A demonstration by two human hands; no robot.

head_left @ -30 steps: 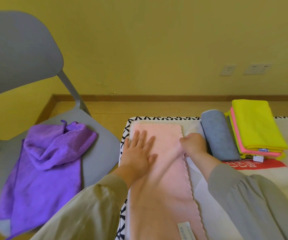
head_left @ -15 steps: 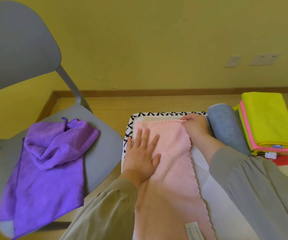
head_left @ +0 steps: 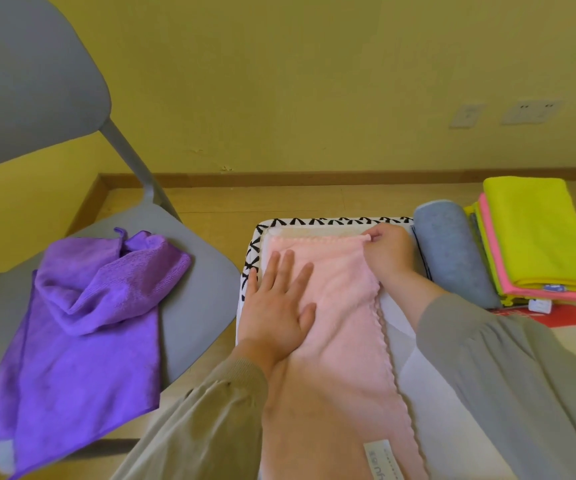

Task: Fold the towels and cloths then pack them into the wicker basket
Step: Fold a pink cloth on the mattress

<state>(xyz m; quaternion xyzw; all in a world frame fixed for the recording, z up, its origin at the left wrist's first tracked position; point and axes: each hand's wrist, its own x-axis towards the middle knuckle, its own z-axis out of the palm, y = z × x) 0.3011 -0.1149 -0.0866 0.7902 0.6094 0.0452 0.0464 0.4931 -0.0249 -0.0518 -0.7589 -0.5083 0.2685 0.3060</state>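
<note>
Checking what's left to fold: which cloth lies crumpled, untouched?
The purple cloth on the grey chair; the pink towel lies flat under the left hand, the grey towel is rolled, the yellow stack folded.

Both arms are covered to the wrist in soft, loose fabric. The left sleeve (head_left: 210, 410) looks a warm khaki-beige and ends in a narrow ribbed cuff, while the right sleeve (head_left: 508, 368) looks a cooler grey, with fine gathers where it closes round the forearm. The left hand (head_left: 276, 306) and right hand (head_left: 388, 251) are bare.
</note>
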